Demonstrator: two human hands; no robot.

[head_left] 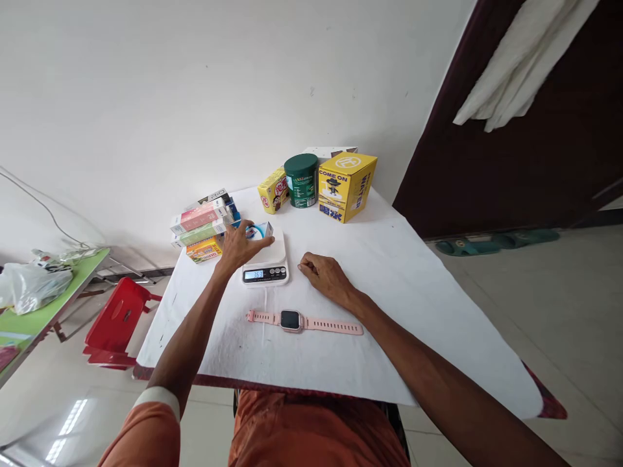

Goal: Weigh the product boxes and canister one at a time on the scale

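Note:
A white kitchen scale (265,275) with a lit display lies on the white-covered table. On its plate rests a small white and blue box (261,230), and my left hand (239,246) reaches over it, fingers curved round its near and left sides. My right hand (324,272) rests on the table to the right of the scale, fingers curled in; whether anything is inside them is hidden. Nearer to me, a smartwatch (291,320) with a pink strap lies stretched out flat, face up.
Stacked cartons, a pink one (198,217) and an orange one (204,250) among them, sit left of the scale. Toward the wall stand a small yellow box (273,191), a green canister (301,181) and a large yellow box (344,188). A red chair (117,318) is at the left.

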